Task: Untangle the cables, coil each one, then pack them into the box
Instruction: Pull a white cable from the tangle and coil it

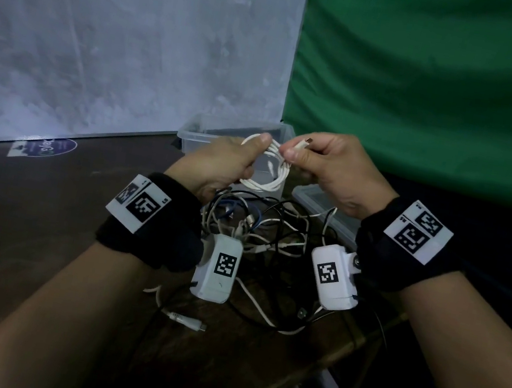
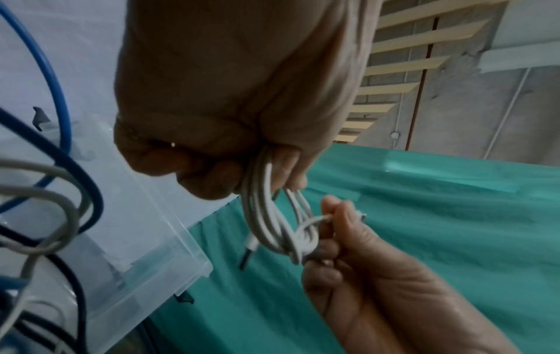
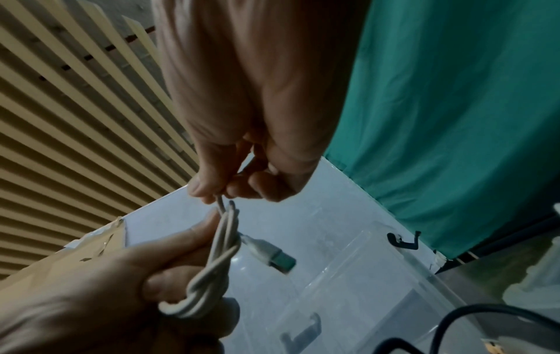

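Above the box [image 1: 196,135], both hands pinch an unlabelled white cable [image 1: 268,175].

We count one coiled white cable [image 1: 266,168], one tangled pile of cables [image 1: 262,229] of unclear number, one clear box [image 1: 196,135], one lid [image 1: 325,202], and two hands.

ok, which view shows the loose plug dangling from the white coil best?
Right wrist: the loose plug hangs unobstructed against the box. Left wrist shows it small and partly behind the white coil. Head view shows a tiny blur inside the loops.
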Tool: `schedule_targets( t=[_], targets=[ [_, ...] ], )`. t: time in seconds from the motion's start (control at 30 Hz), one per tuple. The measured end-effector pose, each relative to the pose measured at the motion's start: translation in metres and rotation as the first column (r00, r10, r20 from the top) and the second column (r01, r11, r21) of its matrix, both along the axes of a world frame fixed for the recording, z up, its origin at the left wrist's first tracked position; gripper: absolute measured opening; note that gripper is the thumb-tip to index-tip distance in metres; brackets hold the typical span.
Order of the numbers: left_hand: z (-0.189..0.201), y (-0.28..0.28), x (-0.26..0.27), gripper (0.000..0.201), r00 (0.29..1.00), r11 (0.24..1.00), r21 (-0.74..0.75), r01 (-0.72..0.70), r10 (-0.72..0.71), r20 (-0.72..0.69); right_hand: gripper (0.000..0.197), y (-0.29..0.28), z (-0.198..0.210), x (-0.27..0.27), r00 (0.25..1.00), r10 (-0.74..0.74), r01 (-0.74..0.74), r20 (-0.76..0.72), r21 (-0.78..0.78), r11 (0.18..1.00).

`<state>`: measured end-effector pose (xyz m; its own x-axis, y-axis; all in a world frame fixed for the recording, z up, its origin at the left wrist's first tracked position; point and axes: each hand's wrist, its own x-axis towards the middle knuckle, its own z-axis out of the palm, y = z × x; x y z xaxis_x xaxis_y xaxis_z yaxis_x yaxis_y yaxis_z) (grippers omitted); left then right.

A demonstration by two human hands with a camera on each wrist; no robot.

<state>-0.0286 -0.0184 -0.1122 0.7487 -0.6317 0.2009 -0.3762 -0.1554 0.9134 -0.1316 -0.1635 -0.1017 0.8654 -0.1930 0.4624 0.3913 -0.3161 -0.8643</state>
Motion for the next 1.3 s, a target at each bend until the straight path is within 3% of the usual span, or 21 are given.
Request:
schedule_targets(
  t=[0.3, 0.47, 0.57, 0.67, 0.83, 1.17, 1.3],
  targets=[
    [-0.007, -0.002, 0.010, 0.035, 0.992, 0.989, -0.071, -0.126, 0.127, -0.001, 0.012, 0.007, -0.002, -0.007, 0.988, 0.140, -0.139, -0.062, 0.030, 0.990],
    [-0.006, -0.002, 0.008, 0.038, 0.995, 0.993, -0.064, -0.095, 0.093, -0.035, 0.015, 0.008, 0.000, -0.007, 0.978, 0.196, -0.187, -0.077, 0.114, 0.976],
    [-0.002, -0.003, 0.001, 0.039, 0.995, 0.995, -0.078, -0.062, 0.055, -0.089, 0.026, 0.008, 0.000, -0.003, 0.989, 0.113, -0.097, -0.099, 0.153, 0.983],
    [-0.001, -0.005, -0.006, 0.031, 0.999, 0.998, -0.068, -0.003, 0.000, -0.042, 0.032, 0.007, -0.002, 0.001, 0.994, 0.024, -0.005, -0.104, 0.177, 0.984],
    [-0.002, -0.006, -0.008, 0.016, 0.999, 0.998, -0.046, -0.050, 0.049, -0.019, 0.011, 0.004, 0.000, 0.000, 0.993, -0.061, 0.081, -0.098, 0.218, 0.973],
    [-0.002, -0.010, -0.014, 0.013, 0.999, 0.999, -0.038, -0.017, 0.018, 0.037, 0.025, 0.010, -0.009, 0.011, 0.971, -0.199, 0.209, -0.130, 0.066, 0.976],
    [-0.002, -0.009, -0.013, 0.014, 0.999, 1.000, -0.029, -0.003, 0.004, 0.033, 0.022, 0.010, -0.005, 0.011, 0.964, -0.253, 0.257, -0.083, 0.051, 0.965]
  ],
)
